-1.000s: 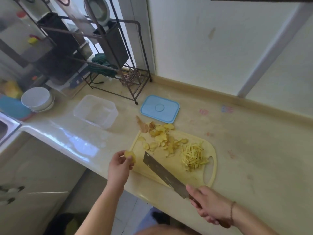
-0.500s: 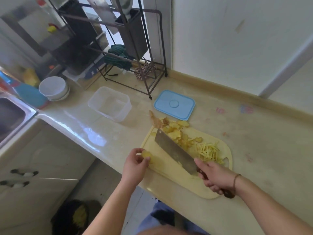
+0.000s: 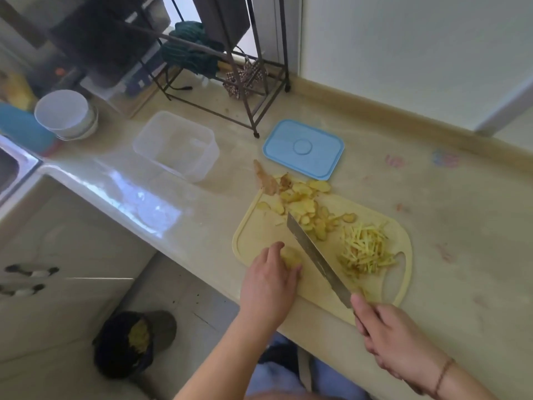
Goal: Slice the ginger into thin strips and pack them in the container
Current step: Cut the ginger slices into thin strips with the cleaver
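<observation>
Hands: left half-covers ginger piece; right hides cleaver handle.

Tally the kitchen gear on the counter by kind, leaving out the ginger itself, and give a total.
Cutting board: 1
Cleaver, held in the right hand: 1
Clear container: 1
Blue lid: 1
Stack of white bowls, number in the stack unclear: 1
Metal rack: 1
Total: 6

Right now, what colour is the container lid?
Light blue lid, flat on the counter; head view.
</observation>
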Available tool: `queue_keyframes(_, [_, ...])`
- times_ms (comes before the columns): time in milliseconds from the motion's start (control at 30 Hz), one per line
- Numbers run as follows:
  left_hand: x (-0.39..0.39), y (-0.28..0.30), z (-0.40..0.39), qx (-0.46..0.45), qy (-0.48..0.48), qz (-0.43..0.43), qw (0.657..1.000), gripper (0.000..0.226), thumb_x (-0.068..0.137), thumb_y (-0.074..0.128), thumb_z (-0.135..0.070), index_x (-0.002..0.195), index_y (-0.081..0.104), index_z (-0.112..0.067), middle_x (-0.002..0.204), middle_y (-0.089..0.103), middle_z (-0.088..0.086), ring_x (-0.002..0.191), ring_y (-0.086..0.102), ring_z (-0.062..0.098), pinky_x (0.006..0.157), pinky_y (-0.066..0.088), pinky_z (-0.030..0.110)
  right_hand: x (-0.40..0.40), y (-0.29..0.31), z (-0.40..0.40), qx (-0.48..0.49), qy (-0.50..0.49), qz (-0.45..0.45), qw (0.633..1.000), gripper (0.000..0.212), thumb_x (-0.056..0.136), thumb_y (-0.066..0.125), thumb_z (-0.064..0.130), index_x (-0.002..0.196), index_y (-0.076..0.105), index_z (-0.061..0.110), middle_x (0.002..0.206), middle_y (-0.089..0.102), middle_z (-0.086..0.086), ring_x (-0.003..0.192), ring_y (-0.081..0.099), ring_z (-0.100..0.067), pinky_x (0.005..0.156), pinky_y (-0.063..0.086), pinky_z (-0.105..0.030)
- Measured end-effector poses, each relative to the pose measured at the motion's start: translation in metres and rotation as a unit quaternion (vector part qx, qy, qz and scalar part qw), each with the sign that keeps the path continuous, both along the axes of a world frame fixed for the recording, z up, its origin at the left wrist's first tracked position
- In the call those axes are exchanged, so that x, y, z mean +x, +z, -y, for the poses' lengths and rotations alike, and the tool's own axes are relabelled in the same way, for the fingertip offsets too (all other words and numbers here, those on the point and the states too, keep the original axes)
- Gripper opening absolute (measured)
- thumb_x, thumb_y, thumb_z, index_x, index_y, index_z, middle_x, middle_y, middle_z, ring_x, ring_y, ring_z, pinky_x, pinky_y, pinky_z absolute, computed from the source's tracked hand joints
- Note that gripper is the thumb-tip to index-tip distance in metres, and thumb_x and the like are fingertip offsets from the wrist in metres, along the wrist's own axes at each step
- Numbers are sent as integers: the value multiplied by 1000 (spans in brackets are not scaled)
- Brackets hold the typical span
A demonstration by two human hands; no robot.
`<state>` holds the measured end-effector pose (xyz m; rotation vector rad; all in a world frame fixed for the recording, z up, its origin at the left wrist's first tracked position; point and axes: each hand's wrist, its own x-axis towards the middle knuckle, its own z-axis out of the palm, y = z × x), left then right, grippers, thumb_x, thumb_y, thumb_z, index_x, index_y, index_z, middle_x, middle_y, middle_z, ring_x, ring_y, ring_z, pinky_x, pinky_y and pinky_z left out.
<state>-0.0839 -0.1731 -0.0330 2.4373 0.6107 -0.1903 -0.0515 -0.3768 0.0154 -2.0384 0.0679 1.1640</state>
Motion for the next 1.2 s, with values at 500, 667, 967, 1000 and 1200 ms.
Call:
queue_keyframes(500, [-12,-57,-18,78,-161,315,932,20,83,82,-14,92,74,1,103,62,13,86,60,28,81,51,33,-6,-15,-11,4,55,103,993,70,79,23,77,69,41,10,47,40,0,45,38,-8,52,34,-27])
queue_keyframes(667, [-9,-53,-16,83,-172,305,933,14,86,76,-11,92,75,1,98,69,16,86,61,31,81,51,36,-8,-10,-7,-24,68,115,991,61,73,23,80,67,48,25,51,52,6,54,51,-11,50,37,-18])
queue_keyframes(967, [-7,-51,-17,68,-170,303,935,15,87,76,-12,94,75,2,101,71,14,87,65,32,81,53,38,2,-22,-12,-36,107,152,982,89,66,3,93,68,47,15,64,60,2,55,54,-12,58,41,-29])
queue_keyframes(1000, [-8,-50,-18,73,-173,298,936,16,87,77,-12,94,75,2,101,71,14,87,65,32,81,53,38,4,-22,-14,-30,108,148,983,85,69,5,91,71,47,17,62,60,0,54,54,-13,57,41,-30])
queue_keyframes(1200, [-12,-44,-17,84,-174,278,941,12,84,75,-4,94,75,2,98,70,13,85,64,31,83,53,37,2,-5,-13,-37,93,160,982,82,71,8,89,71,52,20,66,61,3,57,55,-9,60,43,-22])
